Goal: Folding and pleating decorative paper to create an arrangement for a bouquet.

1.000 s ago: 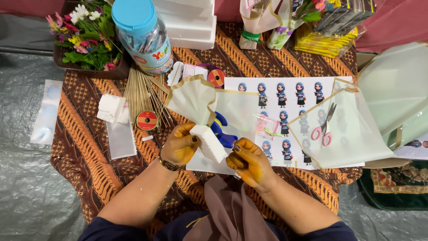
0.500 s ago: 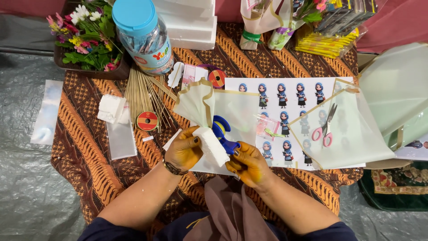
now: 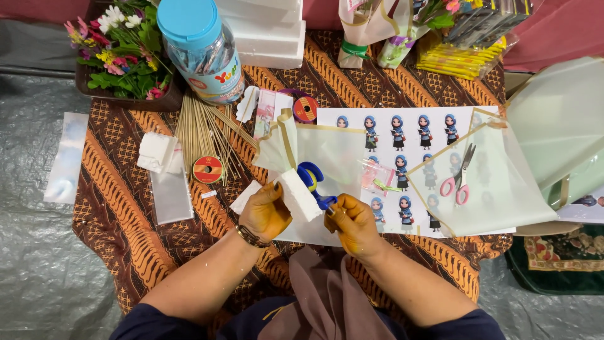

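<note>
Comparing frames, we find the left hand (image 3: 264,211) has kept its fingers gripped on the white foam block (image 3: 299,195) at the table's near centre; the right hand (image 3: 355,223) has brought blue-handled scissors (image 3: 313,179), fingers clenched, against it.

Dark navy sleeves pushed up past the elbows, a bracelet (image 3: 250,236) (dark, beaded) on the left wrist.

I note pink-handled scissors (image 3: 458,179) on translucent film (image 3: 503,189), a red ribbon spool (image 3: 207,169) beside bamboo skewers (image 3: 201,129), a blue-lidded jar (image 3: 202,47), possibly artificial flowers (image 3: 123,47).
</note>
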